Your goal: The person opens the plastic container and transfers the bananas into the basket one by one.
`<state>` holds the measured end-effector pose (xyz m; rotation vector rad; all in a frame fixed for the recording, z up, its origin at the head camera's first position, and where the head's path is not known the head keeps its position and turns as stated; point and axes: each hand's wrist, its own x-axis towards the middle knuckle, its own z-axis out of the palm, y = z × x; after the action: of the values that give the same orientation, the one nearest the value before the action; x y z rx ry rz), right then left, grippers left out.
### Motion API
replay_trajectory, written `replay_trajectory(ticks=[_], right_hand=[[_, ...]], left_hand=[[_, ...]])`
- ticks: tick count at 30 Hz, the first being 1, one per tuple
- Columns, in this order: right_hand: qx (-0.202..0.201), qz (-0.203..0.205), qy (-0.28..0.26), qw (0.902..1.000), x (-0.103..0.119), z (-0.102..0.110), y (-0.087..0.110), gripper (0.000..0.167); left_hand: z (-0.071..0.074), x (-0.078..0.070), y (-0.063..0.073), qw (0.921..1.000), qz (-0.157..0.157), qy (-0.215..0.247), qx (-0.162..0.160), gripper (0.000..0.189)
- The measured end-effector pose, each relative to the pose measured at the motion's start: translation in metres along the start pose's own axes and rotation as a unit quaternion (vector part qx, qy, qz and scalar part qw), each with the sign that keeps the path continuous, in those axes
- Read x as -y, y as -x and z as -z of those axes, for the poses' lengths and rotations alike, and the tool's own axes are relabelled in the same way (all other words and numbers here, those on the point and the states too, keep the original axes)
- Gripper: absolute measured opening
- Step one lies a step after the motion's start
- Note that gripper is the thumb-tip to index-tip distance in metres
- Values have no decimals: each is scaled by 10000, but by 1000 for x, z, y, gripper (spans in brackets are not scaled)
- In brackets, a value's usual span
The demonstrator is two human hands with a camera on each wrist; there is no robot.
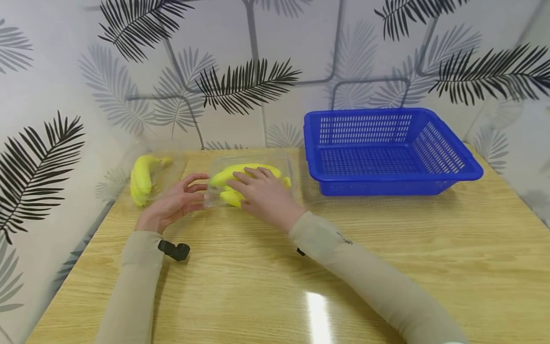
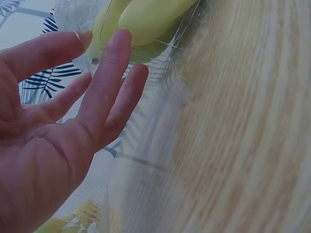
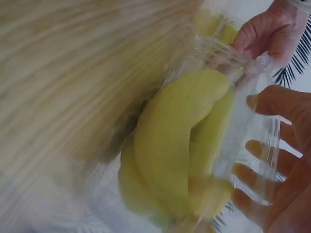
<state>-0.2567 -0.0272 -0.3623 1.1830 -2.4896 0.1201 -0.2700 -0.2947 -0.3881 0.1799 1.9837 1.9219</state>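
Observation:
A clear plastic box (image 1: 290, 165) of yellow bananas (image 1: 221, 177) lies at the table's back, left of the middle. My right hand (image 1: 271, 197) is over this box, and in the right wrist view its slightly bent fingers lie along the clear plastic beside the bananas (image 3: 165, 136). My left hand (image 1: 177, 203) is at the box's left end, thumb and fingers spread. In the left wrist view, its fingertips (image 2: 121, 41) overlap the box's near corner. The palm of that hand is bare.
Left of my left hand is a second clear box (image 1: 160, 184) with bananas (image 1: 141, 179), by the table's left edge. A blue slotted basket (image 1: 386, 187) stands at the back right. Behind the wooden table (image 1: 240, 277) rises a leaf-patterned wall (image 1: 296, 57).

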Motion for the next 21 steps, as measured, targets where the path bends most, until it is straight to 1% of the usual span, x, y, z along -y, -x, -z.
replay_trajectory(ticks=[5,7,11,15,18,21], right_hand=[[222,196,-134,9995,13,-6,-14,53],[300,233,-128,9992,16,-9,-20,54],[214,372,-101,9990,20,-13,-28,54],[69,459,-141,9988,22,-12,-34,44],[-93,193,-451,9988,20,-6,-41,31],[-291,-69,-687,9972,16,4,-49,22]], left_hand=[[-2,4,-1,9997,-15,108,228,53],[-2,5,0,9996,-61,140,229,52],[2,5,2,9995,-136,197,183,53],[3,5,1,9993,-153,252,212,55],[4,5,0,9989,-120,386,239,60],[5,6,0,9983,-46,532,251,69]])
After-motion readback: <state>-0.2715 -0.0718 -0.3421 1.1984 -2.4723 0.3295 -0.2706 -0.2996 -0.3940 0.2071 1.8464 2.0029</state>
